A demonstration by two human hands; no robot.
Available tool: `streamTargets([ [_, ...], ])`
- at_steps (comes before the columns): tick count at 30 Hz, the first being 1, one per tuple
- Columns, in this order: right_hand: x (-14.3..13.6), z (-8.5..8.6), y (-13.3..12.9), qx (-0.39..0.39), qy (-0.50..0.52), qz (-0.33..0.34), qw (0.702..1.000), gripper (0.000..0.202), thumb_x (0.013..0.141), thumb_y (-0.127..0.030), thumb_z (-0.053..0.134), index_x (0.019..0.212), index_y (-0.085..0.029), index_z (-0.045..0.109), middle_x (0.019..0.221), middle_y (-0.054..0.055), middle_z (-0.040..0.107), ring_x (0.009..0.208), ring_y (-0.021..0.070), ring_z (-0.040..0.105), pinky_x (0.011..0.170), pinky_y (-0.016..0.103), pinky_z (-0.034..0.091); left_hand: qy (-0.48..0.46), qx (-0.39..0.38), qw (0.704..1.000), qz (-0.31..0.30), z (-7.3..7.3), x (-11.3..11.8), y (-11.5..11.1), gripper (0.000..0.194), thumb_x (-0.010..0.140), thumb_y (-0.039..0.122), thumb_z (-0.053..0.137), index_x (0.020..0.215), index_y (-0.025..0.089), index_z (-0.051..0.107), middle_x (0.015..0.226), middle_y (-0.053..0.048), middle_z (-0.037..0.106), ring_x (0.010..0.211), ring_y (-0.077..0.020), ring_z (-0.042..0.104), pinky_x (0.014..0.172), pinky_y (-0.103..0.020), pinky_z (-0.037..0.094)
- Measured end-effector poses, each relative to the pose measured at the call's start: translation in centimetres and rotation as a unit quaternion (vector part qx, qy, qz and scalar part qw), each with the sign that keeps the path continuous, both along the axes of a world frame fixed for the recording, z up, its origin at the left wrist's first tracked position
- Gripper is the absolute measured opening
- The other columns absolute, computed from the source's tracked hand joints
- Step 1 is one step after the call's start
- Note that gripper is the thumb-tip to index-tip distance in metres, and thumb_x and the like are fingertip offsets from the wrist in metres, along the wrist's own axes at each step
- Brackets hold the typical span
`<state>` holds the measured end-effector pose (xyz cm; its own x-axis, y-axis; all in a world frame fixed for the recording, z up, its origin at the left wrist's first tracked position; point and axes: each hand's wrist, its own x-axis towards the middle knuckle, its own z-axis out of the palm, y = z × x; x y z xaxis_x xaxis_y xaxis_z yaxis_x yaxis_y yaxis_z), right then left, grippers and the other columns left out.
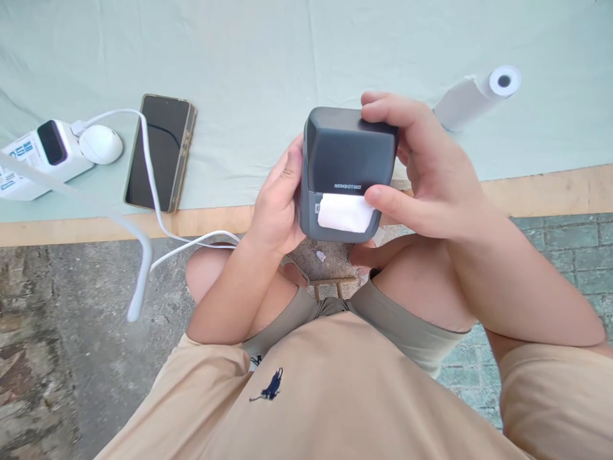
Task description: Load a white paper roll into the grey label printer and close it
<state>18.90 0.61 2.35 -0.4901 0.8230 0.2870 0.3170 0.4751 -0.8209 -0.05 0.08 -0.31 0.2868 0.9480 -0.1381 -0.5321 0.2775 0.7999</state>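
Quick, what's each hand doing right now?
Left hand: holding the dark NIIMBOT device.
Right hand: also holding it, thumb at the white paper.

Bright, diffuse light falls evenly over the worktop (249, 57), whose pale cloth looks slightly washed out, with only soft, faint shading around the paper roll (472, 99). The paper strip (345, 214) is close to burnt-out white, against a dull sheen on the dark lid of the printer (352, 153) and a curved reflection in the phone (160, 153) screen. Fine print looks smeared, the near stretch of white cable (144, 255) is soft, and the wide lens stretches the sleeves (560, 396) towards the lower corners.
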Motion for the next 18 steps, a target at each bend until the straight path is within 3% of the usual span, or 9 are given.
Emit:
streamTargets([
  [4, -0.1, 0.6, -0.1, 0.012, -0.018, 0.018, 1.0, 0.061, 0.083, -0.036, 0.065, 0.137, -0.026, 0.039, 0.146, 0.006, 0.039, 0.142, 0.0172, 0.037, 0.117, 0.036, 0.041, -0.002, -0.015, 1.0, -0.012, 0.3, -0.3, 0.0, 0.028, 0.097, 0.034, 0.041, 0.093, 0.02, 0.065, 0.083, 0.001, 0.07, 0.127, -0.0201, 0.059, 0.103, -0.036, 0.057],
  [8, -0.6, 1.5, -0.1, 0.043, -0.051, 0.018, 0.998, 0.063, 0.082, -0.041, 0.066, 0.136, -0.025, 0.038, 0.145, 0.006, 0.04, 0.142, 0.0193, 0.036, 0.111, 0.036, 0.046, -0.013, -0.019, 1.0, -0.003, -0.1, -0.6, 0.0, 0.025, 0.094, 0.03, 0.043, 0.083, 0.02, 0.064, 0.089, 0.0, 0.072, 0.131, -0.0226, 0.056, 0.105, -0.039, 0.056],
  [11, -1.1, 2.0, -0.1, 0.11, -0.048, -0.077, 0.99, 0.053, 0.08, -0.048, 0.065, 0.123, -0.021, 0.049, 0.131, 0.005, 0.051, 0.131, 0.0223, 0.046, 0.094, 0.034, 0.052, -0.038, -0.027, 0.999, -0.006, -0.7, -0.6, 0.1, 0.031, 0.092, 0.044, 0.044, 0.091, 0.021, 0.064, 0.105, -0.002, 0.071, 0.139, -0.0258, 0.046, 0.109, -0.041, 0.053],
  [13, -1.5, 2.1, 0.0, 0.161, -0.021, -0.184, 0.969, 0.038, 0.082, -0.047, 0.063, 0.108, -0.021, 0.054, 0.113, 0.002, 0.058, 0.108, 0.0177, 0.057, 0.078, 0.029, 0.051, -0.052, -0.016, 0.998, -0.033, -0.8, -0.6, 0.1, 0.035, 0.089, 0.05, 0.048, 0.102, 0.022, 0.063, 0.107, -0.004, 0.07, 0.141, -0.0279, 0.044, 0.106, -0.041, 0.055],
  [16, -1.9, 2.2, 0.2, 0.209, 0.03, -0.294, 0.932, 0.016, 0.091, -0.036, 0.053, 0.097, -0.021, 0.051, 0.093, -0.002, 0.058, 0.079, 0.0068, 0.057, 0.063, 0.022, 0.041, -0.037, 0.004, 0.997, -0.062, -0.6, -0.6, 0.0, 0.034, 0.085, 0.042, 0.059, 0.116, 0.026, 0.058, 0.11, -0.002, 0.068, 0.135, -0.0277, 0.051, 0.097, -0.038, 0.059],
  [18, -1.9, 2.3, 0.3, 0.202, 0.0, -0.294, 0.934, 0.013, 0.094, -0.032, 0.049, 0.095, -0.019, 0.052, 0.083, -0.001, 0.056, 0.072, 0.0053, 0.055, 0.063, 0.022, 0.04, -0.019, 0.001, 0.998, -0.057, -0.2, -0.5, -0.1, 0.036, 0.087, 0.034, 0.058, 0.122, 0.027, 0.053, 0.114, 0.001, 0.066, 0.128, -0.0245, 0.058, 0.092, -0.034, 0.06],
])
